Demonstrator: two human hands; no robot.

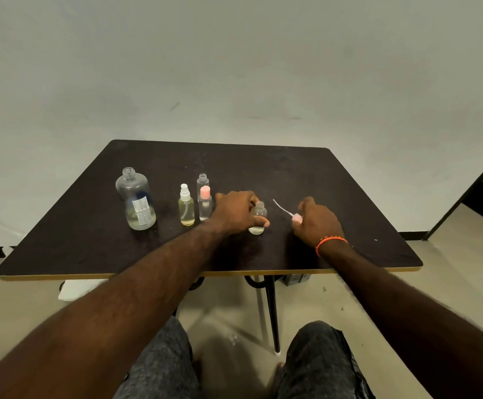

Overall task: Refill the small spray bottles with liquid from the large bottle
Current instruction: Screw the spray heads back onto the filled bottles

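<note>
A large clear bottle [136, 200] with no cap and a white label stands at the table's left, with a little liquid in its bottom. My left hand [236, 211] grips a small uncapped clear bottle [258, 216] standing upright on the dark table [335, 182]. My right hand [318, 221] holds a pink spray pump [296, 218] whose thin dip tube points up and left, just above the table. Left of my left hand stand a yellowish spray bottle with a white sprayer [186, 207], a pink-capped clear bottle [205, 204] and behind it an uncapped clear bottle [202, 181].
The table's wooden front edge [205, 274] runs across above my knees. A pale wall rises behind the table. A dark door frame [470, 194] leans at the far right. A grey box sits on the floor under the table.
</note>
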